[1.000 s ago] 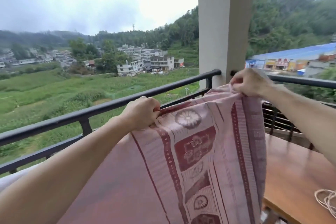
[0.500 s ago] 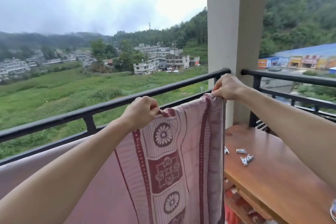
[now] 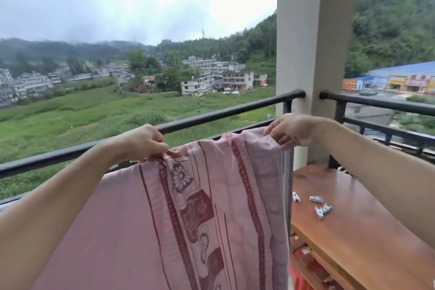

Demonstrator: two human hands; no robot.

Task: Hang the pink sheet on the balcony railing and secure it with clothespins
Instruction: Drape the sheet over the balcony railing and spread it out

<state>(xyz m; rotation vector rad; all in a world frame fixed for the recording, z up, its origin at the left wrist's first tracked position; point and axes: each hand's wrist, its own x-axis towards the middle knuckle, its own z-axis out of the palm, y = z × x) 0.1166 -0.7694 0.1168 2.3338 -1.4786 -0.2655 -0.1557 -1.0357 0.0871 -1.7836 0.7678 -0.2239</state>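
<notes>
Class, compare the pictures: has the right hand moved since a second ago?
Yes: the right hand, gripping the pink sheet, shifted left across the pillar, from right edge to left.

Mid-frame, both hands, left [image 3: 143, 142] and right [image 3: 290, 130], pinch the pink sheet's [image 3: 211, 219] top edge before the railing [image 3: 211, 115]; clothespins [image 3: 322, 209] lie on the worktop [image 3: 364, 231] lower right.

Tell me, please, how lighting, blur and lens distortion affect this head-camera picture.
Head view: flat overcast daylight, no hard shadows; wide-angle lens slightly bows the railing; the pink sheet and clothespins look soft; the sky beside the pillar is nearly blown out.
</notes>
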